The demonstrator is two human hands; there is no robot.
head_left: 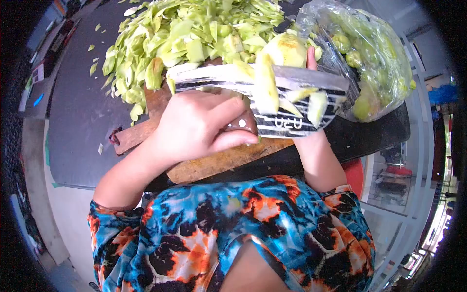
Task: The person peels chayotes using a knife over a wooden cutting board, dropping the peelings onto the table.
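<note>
My left hand [204, 119] is closed around the brown handle [243, 122] of a large knife. Its broad, dark-striped blade [292, 124] reaches to the right, with pale strips of fruit [266, 85] stuck to it. Behind the blade, my right hand [312, 59] is mostly hidden; one finger shows upright against a peeled, pale yellow-green fruit [286, 48]. The fruit looks like an unripe mango and appears held in that hand. Beneath both hands lies a wooden cutting board [209, 165], partly covered by the left hand and the knife.
A big heap of green fruit slices [180, 34] spreads over the dark table [73, 121] beyond the board. At the right, a clear plastic bag [389, 63] contains several green fruits. A wooden strip with a dark red cord [115, 136] juts out left.
</note>
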